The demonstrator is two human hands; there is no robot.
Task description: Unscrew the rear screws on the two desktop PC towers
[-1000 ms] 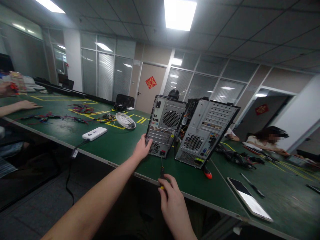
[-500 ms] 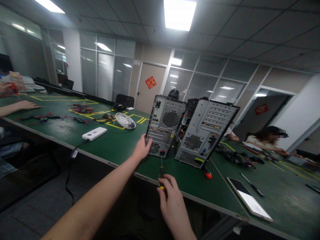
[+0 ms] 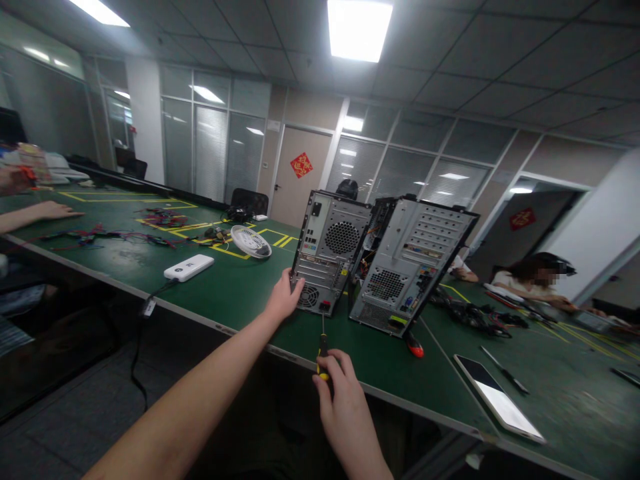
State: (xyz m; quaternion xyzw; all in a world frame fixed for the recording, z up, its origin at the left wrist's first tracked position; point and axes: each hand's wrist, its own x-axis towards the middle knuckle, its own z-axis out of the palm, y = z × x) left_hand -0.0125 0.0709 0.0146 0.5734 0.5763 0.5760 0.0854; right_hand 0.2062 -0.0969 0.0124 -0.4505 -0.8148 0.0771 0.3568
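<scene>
A computer case [image 3: 334,240] stands upright on the green table, its back panel facing me. My left hand [image 3: 285,295] grips its lower left edge, thumb on the back panel; the other fingers are partly hidden behind the side. In my right hand [image 3: 343,387] is a screwdriver [image 3: 323,347] with a black and yellow handle, held between thumb and fingers. Its shaft points up to the bottom of the back panel, close to a small red part [image 3: 325,305]; whether the tip touches a screw is too small to tell. A second computer case [image 3: 407,267] stands just to the right.
On the right lie a phone [image 3: 497,398], a thin dark-handled tool [image 3: 505,371], a red-tipped handle [image 3: 415,347] and black cables [image 3: 475,313]. A white power bank [image 3: 189,267], a white round cover [image 3: 251,241] and wires [image 3: 95,235] lie left. Other people sit at both ends.
The screwdriver's handle has turned slightly in my right hand, whose fingers have shifted a little. My left hand and both cases have stayed in place.
</scene>
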